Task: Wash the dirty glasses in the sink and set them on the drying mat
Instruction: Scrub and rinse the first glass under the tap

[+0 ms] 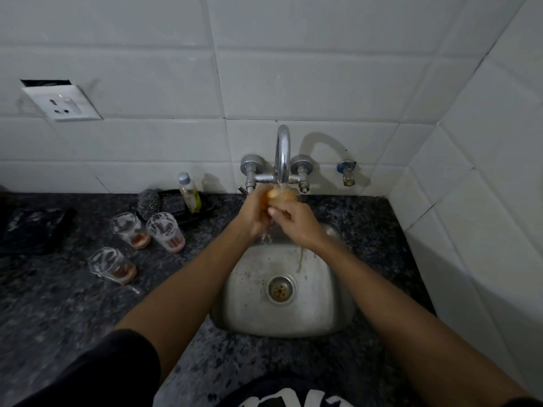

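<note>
Head view looks down on a small stainless-steel sink [282,315] set in a dark speckled granite counter [73,312], with both hands raised together under the curved chrome tap [282,154]. The left hand [255,214] curls its fingers round a small clear glass with an orange tint [279,196], gripping it from the left, while the right hand [296,223] wraps over the glass from the right with its thumb across the front. Water runs from the spout onto the glass and drips below the hands into the basin. Three more dirty clear glasses stand on the counter left of the sink, each with a reddish residue at the bottom: one nearest the sink [166,232], one just beside it to the left [130,230], and one nearer the person [113,265]. Behind them lie a steel-wool scrubber [149,205] and a small bottle of yellowish liquid with a grey cap [189,193] on a dark tray. A dark cloth-like mat [32,230] lies at the counter's far left, its detail unclear in the dim light. A white wall socket [63,102] sits on the tiled wall.
</note>
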